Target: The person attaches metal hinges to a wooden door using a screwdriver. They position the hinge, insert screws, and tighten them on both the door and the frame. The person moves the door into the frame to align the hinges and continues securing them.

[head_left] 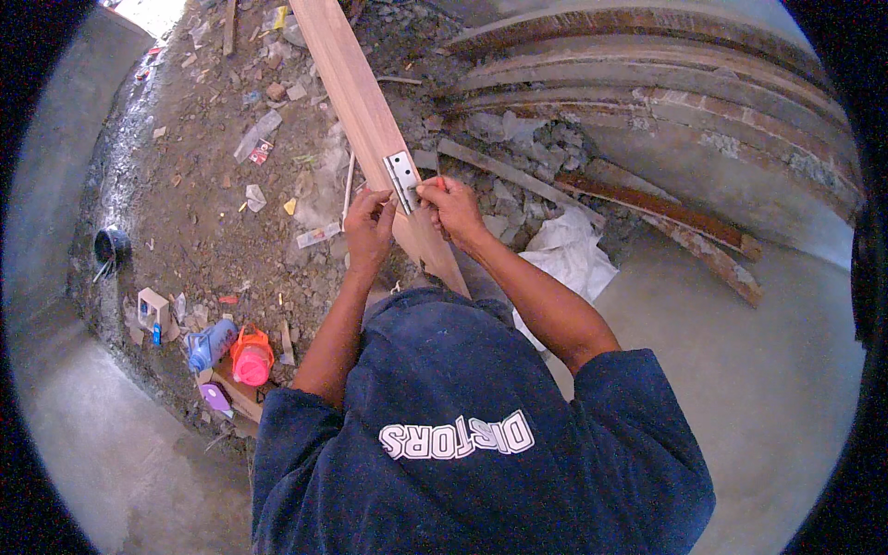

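White block capitals (458, 437) run in one row across the dark blue shirt (444, 361) — large and bold; any print on the red-and-white wrapper (261, 152) is too small to read.

Past the silver rectangular metal hinge (401, 178), the top of the long pale-brown wooden plank (347, 81) is bare, leaving a hand free room toward its far end. At the hinge, the bare left hand (369, 227) and bare right hand (452, 211) block both sides. To the plank's right, the thin grey wooden strip (518, 180) and crumpled white sack (569, 257) obstruct a low pass.
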Demonstrator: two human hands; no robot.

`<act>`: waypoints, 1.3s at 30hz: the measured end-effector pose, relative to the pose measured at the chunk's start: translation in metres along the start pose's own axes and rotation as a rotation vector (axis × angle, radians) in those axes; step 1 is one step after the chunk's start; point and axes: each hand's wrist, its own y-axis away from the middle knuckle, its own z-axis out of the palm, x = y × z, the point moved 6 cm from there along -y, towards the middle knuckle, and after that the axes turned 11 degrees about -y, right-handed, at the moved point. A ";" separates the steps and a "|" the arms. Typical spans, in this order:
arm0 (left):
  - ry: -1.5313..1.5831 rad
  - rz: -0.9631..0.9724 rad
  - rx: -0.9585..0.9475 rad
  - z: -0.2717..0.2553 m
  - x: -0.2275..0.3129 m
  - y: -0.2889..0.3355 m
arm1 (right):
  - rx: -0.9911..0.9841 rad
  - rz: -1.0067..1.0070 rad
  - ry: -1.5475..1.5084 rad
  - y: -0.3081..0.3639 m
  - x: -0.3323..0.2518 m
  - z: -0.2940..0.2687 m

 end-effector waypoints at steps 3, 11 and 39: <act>-0.011 0.004 -0.011 0.000 0.004 -0.002 | 0.048 -0.018 0.051 0.000 -0.002 0.000; 0.042 -0.025 -0.032 0.008 0.002 -0.003 | 0.017 -0.014 0.041 -0.003 0.000 0.001; 0.003 -0.003 -0.085 0.018 0.008 -0.010 | 0.050 -0.078 0.113 -0.005 0.007 -0.001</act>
